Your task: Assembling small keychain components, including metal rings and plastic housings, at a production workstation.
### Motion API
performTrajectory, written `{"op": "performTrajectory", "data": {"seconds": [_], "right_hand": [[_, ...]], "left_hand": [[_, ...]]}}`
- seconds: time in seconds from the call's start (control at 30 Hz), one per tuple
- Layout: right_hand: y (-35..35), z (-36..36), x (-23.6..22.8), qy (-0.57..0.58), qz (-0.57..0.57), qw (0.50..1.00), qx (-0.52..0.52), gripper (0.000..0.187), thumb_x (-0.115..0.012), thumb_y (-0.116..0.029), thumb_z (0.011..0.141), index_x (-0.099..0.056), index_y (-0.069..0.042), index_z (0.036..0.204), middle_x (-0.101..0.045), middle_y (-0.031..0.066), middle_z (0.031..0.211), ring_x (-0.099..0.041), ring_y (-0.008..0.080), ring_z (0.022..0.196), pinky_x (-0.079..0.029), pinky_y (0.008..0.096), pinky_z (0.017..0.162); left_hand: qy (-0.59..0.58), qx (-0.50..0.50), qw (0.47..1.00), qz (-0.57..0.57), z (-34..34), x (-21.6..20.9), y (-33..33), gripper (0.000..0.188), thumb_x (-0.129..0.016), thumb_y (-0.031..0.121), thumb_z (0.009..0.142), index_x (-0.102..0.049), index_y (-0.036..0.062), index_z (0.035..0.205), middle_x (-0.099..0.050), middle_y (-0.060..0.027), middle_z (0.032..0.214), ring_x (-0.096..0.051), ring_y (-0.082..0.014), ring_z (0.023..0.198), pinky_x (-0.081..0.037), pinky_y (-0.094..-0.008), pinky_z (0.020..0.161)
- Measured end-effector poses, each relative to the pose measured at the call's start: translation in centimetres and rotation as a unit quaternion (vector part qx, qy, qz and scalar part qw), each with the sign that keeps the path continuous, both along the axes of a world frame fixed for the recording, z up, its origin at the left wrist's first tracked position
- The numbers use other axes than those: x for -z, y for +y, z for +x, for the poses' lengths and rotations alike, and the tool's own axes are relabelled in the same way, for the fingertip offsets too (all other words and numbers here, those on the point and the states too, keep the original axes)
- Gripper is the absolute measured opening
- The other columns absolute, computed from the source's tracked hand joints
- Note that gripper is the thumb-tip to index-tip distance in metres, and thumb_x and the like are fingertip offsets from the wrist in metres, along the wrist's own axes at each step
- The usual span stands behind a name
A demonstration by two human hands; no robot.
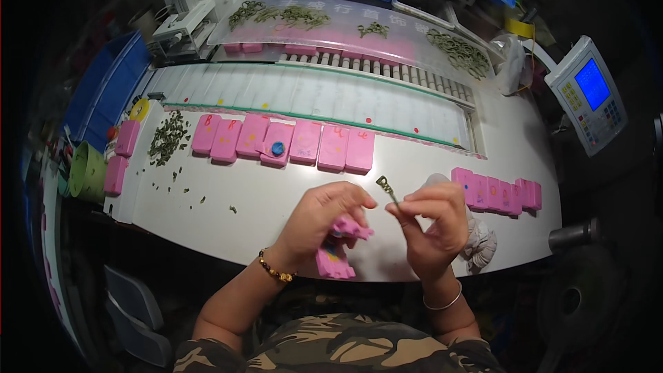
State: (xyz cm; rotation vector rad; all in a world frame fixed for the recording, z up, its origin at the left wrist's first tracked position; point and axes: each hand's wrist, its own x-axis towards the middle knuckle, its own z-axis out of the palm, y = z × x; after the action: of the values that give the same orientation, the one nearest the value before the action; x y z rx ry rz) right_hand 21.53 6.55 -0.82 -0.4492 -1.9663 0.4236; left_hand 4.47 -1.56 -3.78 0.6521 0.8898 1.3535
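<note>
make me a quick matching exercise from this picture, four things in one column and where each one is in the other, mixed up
Things
1. green branched piece
2. notched pink pieces
3. control panel
4. green bucket

Places
A. far left of the view
B. in the left hand
C. far right of the view
D. in the right hand

Pairs: 1-D, 2-B, 3-C, 4-A

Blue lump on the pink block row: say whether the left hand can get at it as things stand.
Probably yes: nothing visible stands between the left hand and the blue lump, though the pink pieces in that hand might hinder a grasp.
</note>
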Motion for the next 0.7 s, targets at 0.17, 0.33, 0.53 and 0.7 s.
{"op": "performTrajectory", "data": {"seconds": [0.17,0.33,0.53,0.7], "right_hand": [[-0.5,-0.1,0.4,-0.066,0.052,0.995,-0.047,0.02,-0.077,0.002,0.065,-0.067,-0.007,0.08,-0.064,0.0038,0.081,-0.057,0.0208,0.074,-0.046,0.031,0.064],[0.2,0.5,0.8,-0.093,-0.147,0.972,-0.157,0.017,-0.076,0.005,0.069,-0.065,-0.005,0.078,-0.063,0.0053,0.08,-0.06,0.0201,0.073,-0.047,0.0287,0.065],[0.7,1.0,2.0,0.033,-0.651,0.72,-0.239,0.011,-0.072,0.005,0.078,-0.064,0.0,0.084,-0.063,0.0061,0.086,-0.059,0.0098,0.077,-0.049,0.0227,0.068],[0.6,0.3,2.5,-0.001,-0.417,0.905,-0.08,0.02,-0.07,-0.001,0.083,-0.069,-0.003,0.103,-0.063,0.0061,0.101,-0.058,0.0079,0.085,-0.048,0.0209,0.064]], "left_hand": [[-0.025,0.007,1.0,-0.004,0.7,-0.9,-0.2,0.019,-0.063,0.016,0.094,-0.063,-0.0018,0.102,-0.064,-0.0016,0.09,-0.058,-0.0048,0.075,-0.046,-0.0177,0.067],[0.029,0.011,0.999,0.027,0.3,-0.2,-0.5,0.012,-0.064,0.007,0.091,-0.064,-0.0026,0.1,-0.064,-0.0023,0.09,-0.06,-0.0062,0.081,-0.05,-0.0214,0.073],[0.314,-0.088,0.924,0.197,0.2,-0.7,-0.8,0.006,-0.066,0.0,0.086,-0.067,-0.0007,0.092,-0.064,-0.0052,0.08,-0.06,-0.0096,0.071,-0.048,-0.0236,0.064],[0.535,-0.181,0.775,0.284,-0.6,-0.8,-0.4,0.023,-0.068,-0.006,0.073,-0.07,0.0038,0.094,-0.063,-0.0062,0.074,-0.059,-0.0155,0.061,-0.045,-0.0272,0.055]]}}
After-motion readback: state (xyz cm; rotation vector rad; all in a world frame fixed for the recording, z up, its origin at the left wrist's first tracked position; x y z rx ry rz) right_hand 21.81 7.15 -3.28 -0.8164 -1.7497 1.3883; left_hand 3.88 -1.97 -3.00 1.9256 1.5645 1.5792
